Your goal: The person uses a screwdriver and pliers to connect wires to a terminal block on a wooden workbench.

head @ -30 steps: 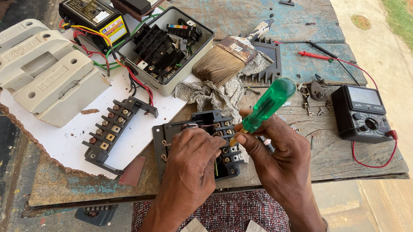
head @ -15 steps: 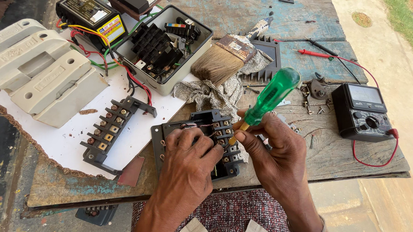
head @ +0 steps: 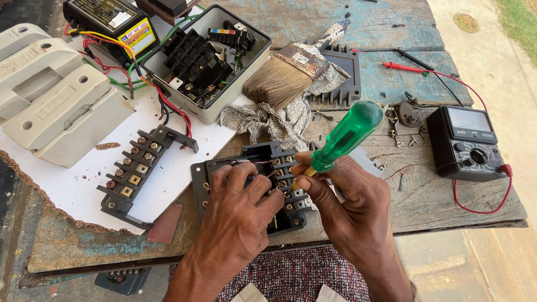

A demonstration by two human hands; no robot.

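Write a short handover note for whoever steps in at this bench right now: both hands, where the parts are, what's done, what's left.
Left hand: pressing down on the black terminal block at the table's near edge.
Right hand: grip on the green-handled screwdriver, tip at the block's right-hand terminal row.
A second terminal block lies loose on the white sheet. The open meter box, brush and multimeter lie behind.
Done: both blocks out of the box.
Left: cannot tell which screws are finished.
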